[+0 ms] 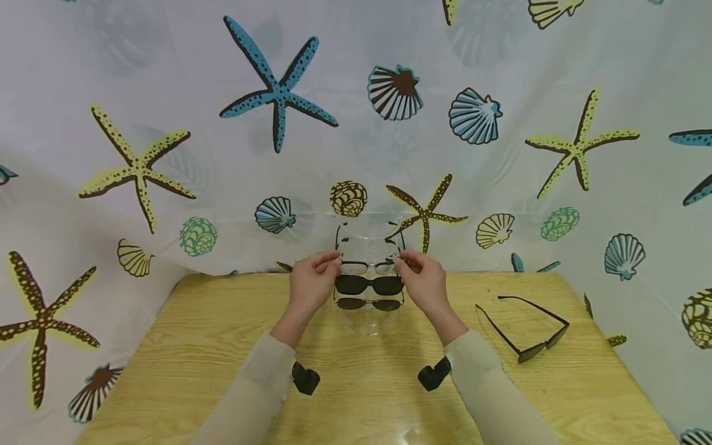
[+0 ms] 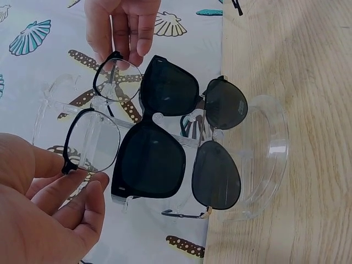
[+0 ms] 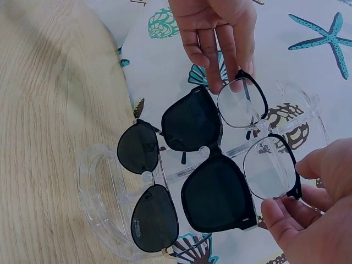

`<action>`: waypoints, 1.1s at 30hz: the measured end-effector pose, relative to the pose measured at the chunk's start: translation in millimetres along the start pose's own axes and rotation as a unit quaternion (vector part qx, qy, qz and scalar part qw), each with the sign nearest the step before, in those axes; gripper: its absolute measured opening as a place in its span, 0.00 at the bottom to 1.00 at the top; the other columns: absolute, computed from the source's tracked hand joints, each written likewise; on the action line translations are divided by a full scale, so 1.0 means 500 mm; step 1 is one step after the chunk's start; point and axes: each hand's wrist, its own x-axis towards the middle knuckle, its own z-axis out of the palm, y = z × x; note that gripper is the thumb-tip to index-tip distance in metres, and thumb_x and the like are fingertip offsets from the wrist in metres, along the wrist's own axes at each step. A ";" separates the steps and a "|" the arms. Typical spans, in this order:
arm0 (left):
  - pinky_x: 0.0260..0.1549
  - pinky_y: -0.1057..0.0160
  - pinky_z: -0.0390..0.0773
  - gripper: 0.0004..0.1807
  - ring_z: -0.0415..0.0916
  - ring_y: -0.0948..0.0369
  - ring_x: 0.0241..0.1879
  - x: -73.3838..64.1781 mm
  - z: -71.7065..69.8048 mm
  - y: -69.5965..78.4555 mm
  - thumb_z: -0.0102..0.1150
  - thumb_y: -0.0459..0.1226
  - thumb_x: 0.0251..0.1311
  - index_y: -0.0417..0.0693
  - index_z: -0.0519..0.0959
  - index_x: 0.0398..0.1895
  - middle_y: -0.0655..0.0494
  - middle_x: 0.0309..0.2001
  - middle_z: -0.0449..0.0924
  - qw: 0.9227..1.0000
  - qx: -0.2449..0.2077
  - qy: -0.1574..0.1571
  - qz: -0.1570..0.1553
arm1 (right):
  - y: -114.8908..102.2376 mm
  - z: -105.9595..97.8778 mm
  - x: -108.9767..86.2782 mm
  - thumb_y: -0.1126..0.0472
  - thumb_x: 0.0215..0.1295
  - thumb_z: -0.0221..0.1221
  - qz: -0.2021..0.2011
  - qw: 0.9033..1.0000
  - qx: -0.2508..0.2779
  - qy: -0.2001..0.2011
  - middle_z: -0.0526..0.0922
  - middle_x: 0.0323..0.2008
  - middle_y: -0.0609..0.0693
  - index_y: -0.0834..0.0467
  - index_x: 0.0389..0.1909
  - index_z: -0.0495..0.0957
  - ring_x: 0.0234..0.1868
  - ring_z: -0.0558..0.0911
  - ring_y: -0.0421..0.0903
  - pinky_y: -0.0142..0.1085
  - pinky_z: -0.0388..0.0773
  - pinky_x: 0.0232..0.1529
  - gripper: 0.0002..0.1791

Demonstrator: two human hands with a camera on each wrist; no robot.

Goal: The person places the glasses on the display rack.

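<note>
Clear glasses (image 1: 361,267) | front facing head camera | long axis left-right

left sleeve (image 1: 253,384): pale cream, wrist-length | right sleeve (image 1: 492,384): matching | left wrist camera (image 1: 305,378): black, angular | right wrist camera (image 1: 434,374): black

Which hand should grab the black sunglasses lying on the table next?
Probably the right hand: the dark-lensed, black-framed sunglasses lie on its side of the light wooden table. It should first release the clear-lensed, black-rimmed glasses.
</note>
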 end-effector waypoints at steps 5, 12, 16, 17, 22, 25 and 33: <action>0.32 0.71 0.75 0.16 0.89 0.47 0.51 0.001 -0.001 0.002 0.60 0.39 0.75 0.43 0.86 0.60 0.41 0.52 0.90 1.000 0.005 -0.003 0.004 | -0.002 -0.002 0.005 0.55 0.76 0.62 -0.006 1.000 -0.011 0.004 0.87 0.54 0.60 0.58 0.65 0.83 0.51 0.88 0.56 0.45 0.86 0.48 0.21; 0.30 0.71 0.74 0.16 0.89 0.47 0.52 0.004 -0.002 0.000 0.60 0.39 0.76 0.45 0.86 0.60 0.41 0.53 0.89 1.000 0.008 -0.003 -0.002 | -0.005 -0.001 0.008 0.56 0.77 0.62 -0.012 1.000 -0.021 -0.002 0.87 0.55 0.61 0.59 0.65 0.82 0.55 0.86 0.57 0.51 0.84 0.54 0.21; 0.29 0.71 0.74 0.16 0.88 0.47 0.53 0.006 -0.001 0.000 0.59 0.39 0.76 0.45 0.86 0.61 0.41 0.54 0.89 1.000 0.006 -0.005 -0.002 | -0.007 0.000 0.007 0.55 0.77 0.62 -0.008 1.000 -0.025 0.000 0.87 0.55 0.60 0.59 0.65 0.82 0.56 0.86 0.57 0.51 0.84 0.54 0.21; 0.29 0.71 0.74 0.16 0.88 0.47 0.53 0.006 -0.001 0.000 0.59 0.39 0.76 0.45 0.86 0.61 0.41 0.54 0.89 1.000 0.006 -0.006 -0.001 | -0.007 0.000 0.007 0.55 0.77 0.62 -0.007 1.000 -0.026 0.001 0.87 0.55 0.60 0.59 0.65 0.82 0.55 0.86 0.56 0.51 0.84 0.54 0.21; 0.32 0.70 0.76 0.16 0.88 0.47 0.54 0.007 -0.001 0.000 0.59 0.39 0.77 0.45 0.86 0.61 0.42 0.55 0.89 1.000 0.013 -0.008 0.005 | -0.007 -0.002 0.005 0.54 0.77 0.62 -0.002 1.000 -0.025 -0.001 0.87 0.55 0.59 0.58 0.64 0.83 0.55 0.86 0.56 0.51 0.83 0.54 0.21; 0.32 0.69 0.76 0.17 0.88 0.47 0.54 0.007 -0.002 -0.001 0.59 0.39 0.77 0.45 0.85 0.62 0.41 0.55 0.89 1.000 0.016 -0.010 0.006 | -0.005 -0.002 0.004 0.53 0.77 0.61 -0.002 1.000 -0.024 -0.002 0.87 0.54 0.59 0.58 0.63 0.83 0.55 0.86 0.56 0.52 0.83 0.54 0.20; 0.36 0.67 0.80 0.17 0.88 0.48 0.55 0.006 -0.004 -0.002 0.59 0.40 0.77 0.47 0.85 0.63 0.43 0.54 0.89 0.999 0.028 -0.011 0.014 | -0.003 -0.001 0.002 0.54 0.76 0.62 -0.005 1.000 -0.028 0.003 0.87 0.53 0.59 0.58 0.62 0.84 0.54 0.86 0.56 0.50 0.83 0.54 0.20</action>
